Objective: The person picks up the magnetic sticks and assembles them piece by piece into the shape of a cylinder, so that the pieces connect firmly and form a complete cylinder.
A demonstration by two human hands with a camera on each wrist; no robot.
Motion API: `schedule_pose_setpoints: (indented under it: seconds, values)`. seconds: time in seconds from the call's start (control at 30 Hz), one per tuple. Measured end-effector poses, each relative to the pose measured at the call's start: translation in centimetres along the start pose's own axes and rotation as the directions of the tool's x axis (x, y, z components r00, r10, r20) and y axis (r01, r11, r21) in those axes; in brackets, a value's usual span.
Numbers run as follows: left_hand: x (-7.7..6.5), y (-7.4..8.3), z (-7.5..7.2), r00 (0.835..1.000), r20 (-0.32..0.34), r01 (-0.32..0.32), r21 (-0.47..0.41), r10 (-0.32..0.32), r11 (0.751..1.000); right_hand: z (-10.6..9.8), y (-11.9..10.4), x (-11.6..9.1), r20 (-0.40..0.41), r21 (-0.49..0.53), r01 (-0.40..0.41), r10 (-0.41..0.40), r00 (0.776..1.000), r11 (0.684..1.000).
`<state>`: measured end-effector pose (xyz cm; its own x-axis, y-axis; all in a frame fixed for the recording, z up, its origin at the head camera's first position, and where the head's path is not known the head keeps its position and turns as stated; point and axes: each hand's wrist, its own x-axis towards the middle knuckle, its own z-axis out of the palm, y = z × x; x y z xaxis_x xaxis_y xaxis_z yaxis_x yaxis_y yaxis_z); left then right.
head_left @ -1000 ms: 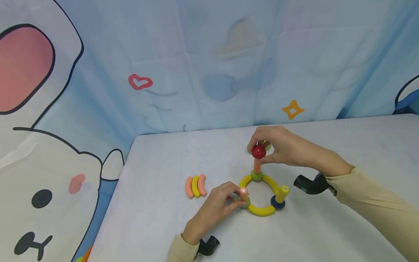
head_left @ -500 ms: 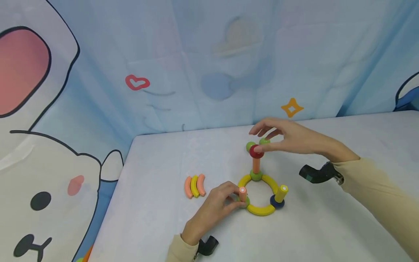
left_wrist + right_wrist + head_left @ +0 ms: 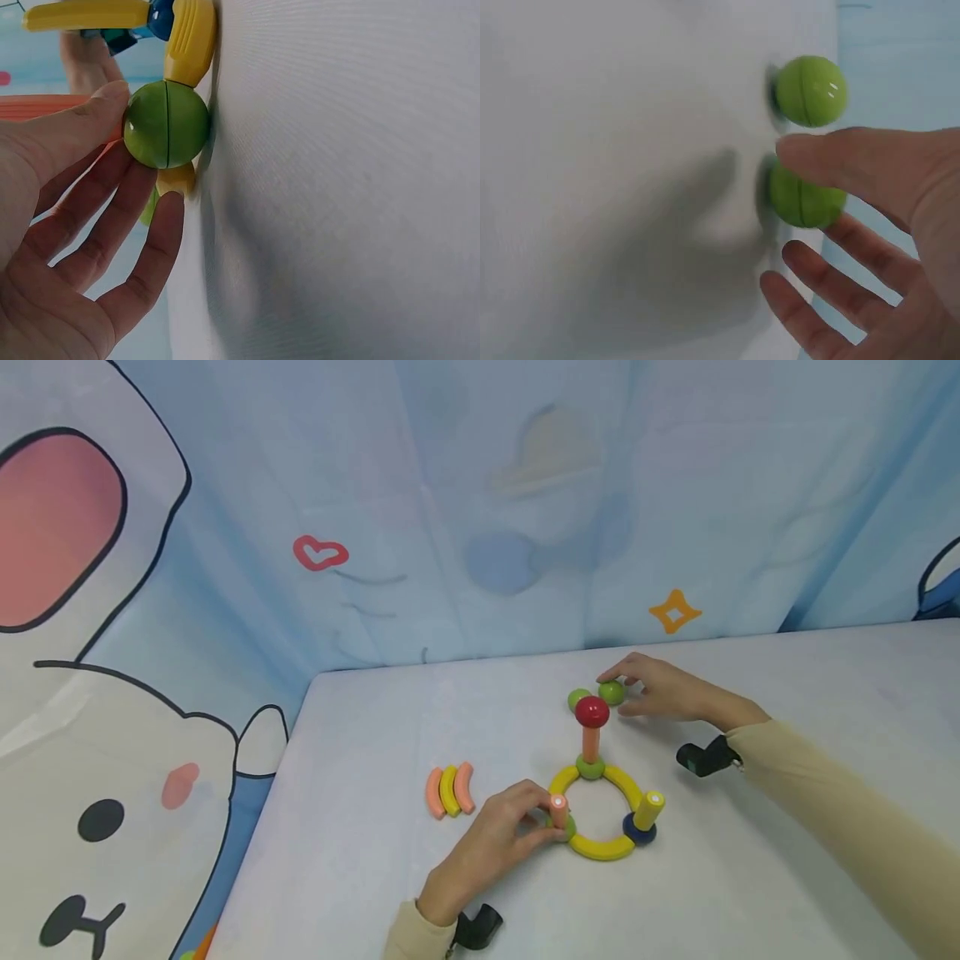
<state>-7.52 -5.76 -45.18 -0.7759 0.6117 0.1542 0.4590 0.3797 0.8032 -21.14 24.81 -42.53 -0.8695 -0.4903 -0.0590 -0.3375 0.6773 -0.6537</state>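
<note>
On the white table, curved yellow sticks (image 3: 602,848) and balls form a ring in the head view. My left hand (image 3: 501,835) pinches the green ball (image 3: 166,124) at its left corner, where a short orange stick (image 3: 558,810) stands upright. At the ring's back, a red ball (image 3: 592,712) tops another upright orange stick (image 3: 591,745). A yellow stick (image 3: 649,808) rises from the dark blue ball (image 3: 639,829) at right. Behind the ring, my right hand (image 3: 663,692) has thumb and fingers spread around the right-hand loose green ball (image 3: 808,196); the other green ball (image 3: 811,91) lies beside it.
Left of the ring lie two curved orange sticks (image 3: 435,793) and a curved yellow stick (image 3: 449,790) side by side. A patterned blue curtain (image 3: 465,510) hangs behind the table's back edge. Each wrist carries a black camera (image 3: 705,758).
My right hand has let go of the red ball, leaving it on the orange stick, and moved back to the loose green balls. My left hand keeps its hold at the ring's left corner.
</note>
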Motion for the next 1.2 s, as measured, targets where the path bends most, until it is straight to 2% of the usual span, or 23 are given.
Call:
schedule_pose_setpoints:
  seconds: [0.17, 0.33, 0.53, 0.7, 0.77, 0.83, 0.9, 1.0, 1.07, 1.2]
  values:
    - [0.2, 0.2, 0.1, 1.0, 0.013, -0.006, -0.006, 0.006, 1.0, 0.7, -0.1, 0.3, -0.035, -0.056, -0.001, -0.001, 0.999, 0.998]
    - [0.4, 0.2, 0.3, 1.0, 0.01, -0.012, 0.005, 0.012, 1.0, 0.3, 0.2, -0.6, -0.051, -0.055, -0.033, 0.03, 0.998, 0.998]
    - [0.6, 0.2, 0.3, 1.0, 0.009, -0.023, 0.008, 0.023, 1.0, -1.7, -0.4, -3.6, -0.075, -0.032, -0.063, 0.061, 0.995, 0.997]
    - [0.8, 0.3, 0.3, 1.0, 0.015, -0.02, 0.01, 0.02, 1.0, -4.1, -2.8, -7.2, -0.123, -0.014, -0.057, 0.055, 0.991, 0.998]
    - [0.8, 0.2, 0.3, 1.0, 0.014, -0.017, 0.015, 0.017, 1.0, -4.8, -4.1, -8.5, -0.134, -0.009, -0.009, 0.008, 0.991, 1.0]
    - [0.8, 0.1, 0.3, 1.0, 0.012, -0.016, 0.015, 0.015, 1.0, -5.2, -5.4, -9.7, -0.139, -0.011, 0.074, -0.075, 0.987, 0.997]
    - [0.8, -0.1, 0.2, 1.0, 0.009, -0.016, 0.014, 0.015, 1.0, -5.3, -6.7, -10.5, -0.129, -0.011, 0.17, -0.17, 0.977, 0.985]
    - [0.7, -0.2, 0.2, 1.0, 0.005, -0.016, 0.015, 0.016, 1.0, -5.0, -8.3, -11.1, -0.081, -0.037, 0.304, -0.306, 0.948, 0.952]
    - [0.7, -0.3, 0.2, 1.0, 0.005, -0.016, 0.012, 0.016, 1.0, -4.6, -9.2, -11.3, -0.026, -0.059, 0.345, -0.347, 0.938, 0.937]
    - [0.7, -0.3, 0.2, 1.0, 0.007, -0.007, 0.005, 0.007, 1.0, -3.8, -10.3, -11.6, 0.075, -0.093, 0.335, -0.329, 0.941, 0.938]
